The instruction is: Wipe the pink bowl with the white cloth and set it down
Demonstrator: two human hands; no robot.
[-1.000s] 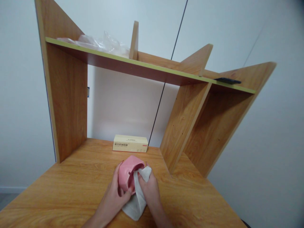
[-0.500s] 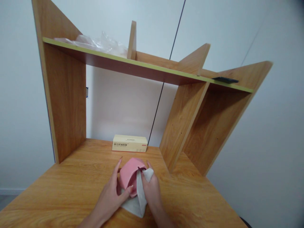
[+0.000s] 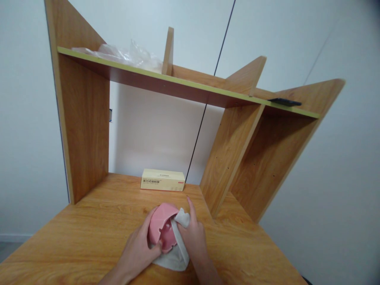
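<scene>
A pink plastic holder point(image 3: 162, 229) with cut-out holes lies tipped on its side on the wooden desk point(image 3: 89, 237). My left hand point(image 3: 139, 247) grips its left side, thumb on the lower rim. My right hand point(image 3: 194, 237) presses a white cloth point(image 3: 179, 241) against the holder's right side, with the index finger stretched out. The cloth drapes down under both hands onto the desk.
A beige cardboard box point(image 3: 162, 180) lies at the back of the desk. Wooden uprights point(image 3: 86, 126) and a partition point(image 3: 228, 154) carry a shelf point(image 3: 178, 85) with crumpled clear plastic point(image 3: 124, 53) on the left and a dark flat object point(image 3: 285, 102) on the right.
The holder has turned in my hands so its holed face now shows. My right hand with the cloth has slid to the right and upward along it.
</scene>
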